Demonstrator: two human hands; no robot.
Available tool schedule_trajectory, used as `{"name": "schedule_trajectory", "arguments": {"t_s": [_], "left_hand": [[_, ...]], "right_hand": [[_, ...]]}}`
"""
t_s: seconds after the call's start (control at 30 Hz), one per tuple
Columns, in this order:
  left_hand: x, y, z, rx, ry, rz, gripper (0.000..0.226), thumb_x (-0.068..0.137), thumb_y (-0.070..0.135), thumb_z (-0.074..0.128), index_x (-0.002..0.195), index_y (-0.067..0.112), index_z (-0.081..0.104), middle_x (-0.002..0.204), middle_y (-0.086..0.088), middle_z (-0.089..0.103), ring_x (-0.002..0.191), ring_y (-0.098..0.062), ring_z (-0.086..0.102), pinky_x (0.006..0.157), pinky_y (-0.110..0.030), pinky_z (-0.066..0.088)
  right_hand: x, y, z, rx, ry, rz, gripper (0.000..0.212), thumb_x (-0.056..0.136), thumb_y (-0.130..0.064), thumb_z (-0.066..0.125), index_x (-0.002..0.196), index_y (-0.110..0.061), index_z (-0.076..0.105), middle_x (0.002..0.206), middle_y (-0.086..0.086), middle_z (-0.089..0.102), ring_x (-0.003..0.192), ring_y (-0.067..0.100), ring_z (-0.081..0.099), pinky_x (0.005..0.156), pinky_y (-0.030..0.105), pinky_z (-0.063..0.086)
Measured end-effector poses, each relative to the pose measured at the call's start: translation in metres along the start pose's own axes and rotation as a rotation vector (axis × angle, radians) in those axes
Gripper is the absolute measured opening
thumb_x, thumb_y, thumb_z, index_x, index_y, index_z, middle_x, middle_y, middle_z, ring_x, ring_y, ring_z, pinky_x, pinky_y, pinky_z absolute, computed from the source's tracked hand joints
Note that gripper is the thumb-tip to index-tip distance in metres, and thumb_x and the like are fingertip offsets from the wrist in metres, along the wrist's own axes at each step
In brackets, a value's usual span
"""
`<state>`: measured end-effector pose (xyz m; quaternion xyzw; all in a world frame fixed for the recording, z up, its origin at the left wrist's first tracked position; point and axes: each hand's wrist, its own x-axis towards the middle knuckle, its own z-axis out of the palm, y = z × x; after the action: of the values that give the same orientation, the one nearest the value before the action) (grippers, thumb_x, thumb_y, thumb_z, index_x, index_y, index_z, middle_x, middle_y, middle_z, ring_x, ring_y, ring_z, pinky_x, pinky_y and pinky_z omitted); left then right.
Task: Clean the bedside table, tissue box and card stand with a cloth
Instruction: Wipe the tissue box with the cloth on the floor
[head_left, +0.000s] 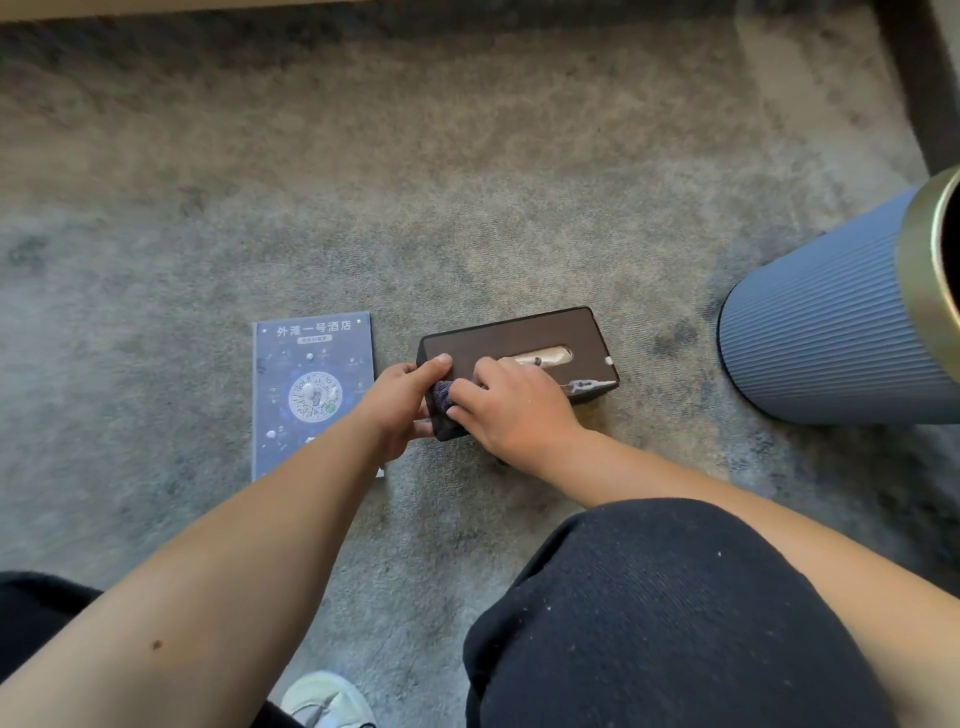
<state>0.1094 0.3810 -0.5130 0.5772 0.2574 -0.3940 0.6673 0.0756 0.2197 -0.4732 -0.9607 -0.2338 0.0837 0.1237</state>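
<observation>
- The left hand reached forward with the forearm extended, thumb laid on the box top and fingers wrapped round its near-left end, its grip closed on the box.
- The right hand arched palm-down over the box's near edge, its grip closed on a dark, nubby cloth pressed at that corner.
- The box was a dark brown rectangle with an oval slot, lying on mottled grey carpet.
- A flat blue printed card lay just left of it.
- A ribbed blue cylinder stood to the right.
</observation>
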Motion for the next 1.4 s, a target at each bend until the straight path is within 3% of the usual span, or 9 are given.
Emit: {"name": "schedule_trajectory", "arguments": {"t_s": [0.17,0.3,0.47,0.67,0.77,0.9,1.13,1.3,1.4], "left_hand": [[0.004,-0.001,0.0,0.008,0.027,-0.007,0.04,0.094,0.035,0.061,0.116,0.002,0.058,0.08,-0.01,0.065,0.054,-0.015,0.062,0.048,-0.028,0.052],[0.007,-0.004,-0.004,0.005,0.013,0.005,0.039,0.094,0.033,0.062,0.118,0.003,0.059,0.094,-0.009,0.072,0.067,-0.018,0.07,0.057,-0.034,0.058],[0.011,-0.004,-0.008,0.049,0.043,0.027,0.04,0.092,0.033,0.065,0.12,0.006,0.057,0.11,-0.009,0.067,0.081,-0.019,0.071,0.059,-0.032,0.058],[0.009,-0.001,-0.006,0.058,0.042,0.019,0.039,0.091,0.033,0.065,0.12,0.007,0.058,0.112,-0.01,0.067,0.088,-0.023,0.069,0.058,-0.032,0.058],[0.01,-0.004,-0.007,0.059,0.044,0.026,0.031,0.092,0.032,0.064,0.113,0.01,0.059,0.108,-0.009,0.068,0.086,-0.021,0.07,0.059,-0.032,0.058],[0.011,-0.012,-0.004,0.037,0.064,0.008,0.035,0.092,0.032,0.064,0.118,0.008,0.057,0.107,-0.008,0.068,0.084,-0.021,0.07,0.057,-0.031,0.057],[0.011,-0.012,-0.004,0.036,0.063,0.003,0.039,0.093,0.033,0.063,0.122,0.008,0.057,0.11,-0.007,0.069,0.086,-0.022,0.072,0.062,-0.035,0.058],[0.009,-0.007,-0.002,0.053,0.064,0.005,0.042,0.092,0.034,0.065,0.122,0.005,0.058,0.104,-0.006,0.071,0.078,-0.018,0.073,0.059,-0.033,0.058],[0.005,0.004,0.001,0.067,0.068,-0.008,0.039,0.091,0.037,0.065,0.116,0.007,0.062,0.1,-0.008,0.07,0.071,-0.018,0.073,0.057,-0.034,0.058]], "right_hand": [[-0.004,-0.005,0.009,0.03,0.064,-0.038,0.029,0.09,-0.041,0.06,0.09,-0.012,0.061,0.079,0.014,0.055,0.069,0.033,0.054,0.056,0.041,0.041],[-0.009,0.008,0.017,-0.008,0.09,0.028,0.023,0.09,-0.038,0.057,0.087,-0.015,0.06,0.078,0.012,0.057,0.069,0.033,0.056,0.056,0.04,0.044],[-0.059,0.093,0.023,-0.139,0.0,0.441,0.031,0.096,-0.041,0.041,0.094,-0.013,0.055,0.086,0.012,0.061,0.074,0.032,0.059,0.059,0.037,0.045],[-0.082,0.152,0.03,-0.056,-0.149,0.844,0.035,0.101,-0.041,0.032,0.106,-0.011,0.05,0.108,0.015,0.06,0.096,0.035,0.057,0.069,0.039,0.036],[-0.096,0.168,0.024,0.081,-0.046,1.017,0.031,0.101,-0.041,0.033,0.099,-0.014,0.048,0.106,0.015,0.061,0.095,0.036,0.056,0.07,0.041,0.038],[-0.076,0.146,0.012,0.176,0.072,0.878,0.027,0.099,-0.043,0.036,0.091,-0.02,0.048,0.095,0.005,0.058,0.082,0.028,0.053,0.064,0.036,0.038],[-0.016,0.12,0.012,0.127,0.03,0.606,0.028,0.098,-0.042,0.043,0.1,-0.016,0.052,0.102,0.009,0.059,0.098,0.032,0.053,0.073,0.039,0.038],[-0.063,0.103,0.033,0.051,0.069,0.543,0.025,0.095,-0.037,0.051,0.096,-0.012,0.053,0.093,0.014,0.058,0.089,0.035,0.056,0.069,0.041,0.044],[-0.099,0.106,0.038,0.138,-0.018,0.566,0.023,0.095,-0.039,0.049,0.093,-0.016,0.051,0.092,0.007,0.057,0.086,0.031,0.056,0.066,0.038,0.041]]}}
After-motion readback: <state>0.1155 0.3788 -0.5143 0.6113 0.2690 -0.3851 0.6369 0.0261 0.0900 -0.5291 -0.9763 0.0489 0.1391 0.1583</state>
